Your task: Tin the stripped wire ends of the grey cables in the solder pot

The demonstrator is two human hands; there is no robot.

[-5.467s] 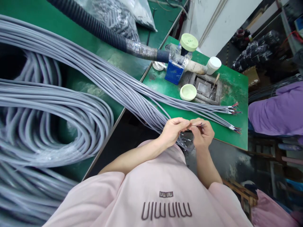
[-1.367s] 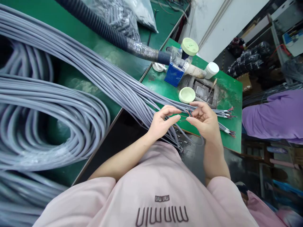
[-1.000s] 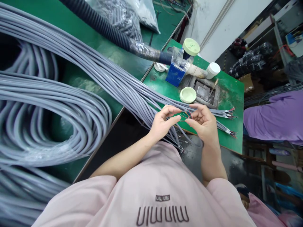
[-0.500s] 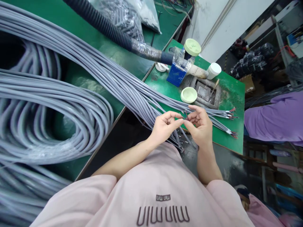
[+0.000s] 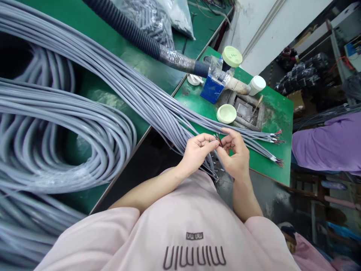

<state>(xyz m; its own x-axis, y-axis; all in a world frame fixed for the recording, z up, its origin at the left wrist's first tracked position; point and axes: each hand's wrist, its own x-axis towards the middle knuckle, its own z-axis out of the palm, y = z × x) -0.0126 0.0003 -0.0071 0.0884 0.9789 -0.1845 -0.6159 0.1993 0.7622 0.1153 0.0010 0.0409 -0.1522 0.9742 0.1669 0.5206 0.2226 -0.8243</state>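
My left hand [image 5: 197, 151] and my right hand [image 5: 234, 152] meet in front of my chest, fingertips pinched on the thin coloured wires [image 5: 219, 139] at the end of a cable. Red and dark strands stick up between the fingers; the exact grip of each fingertip is partly hidden. Grey cables [image 5: 166, 116] run from the left under and behind my hands. Some of their stripped ends [image 5: 278, 137] with red and dark wires lie on the green table to the right. Other cable ends [image 5: 216, 175] hang below my hands.
Big coils of grey cable [image 5: 113, 150] cover the left bench. A black hose [image 5: 126, 32] leads to a blue box [image 5: 211, 89]. Near it are a pale green dish [image 5: 226, 113], a white tub [image 5: 257, 85] and a square metal tray [image 5: 261, 116]. A person in purple [image 5: 327, 145] is at the right.
My right hand has shifted slightly left and its fingers have drawn in closer to the wires. The left hand stays nearly in place, still pinching.
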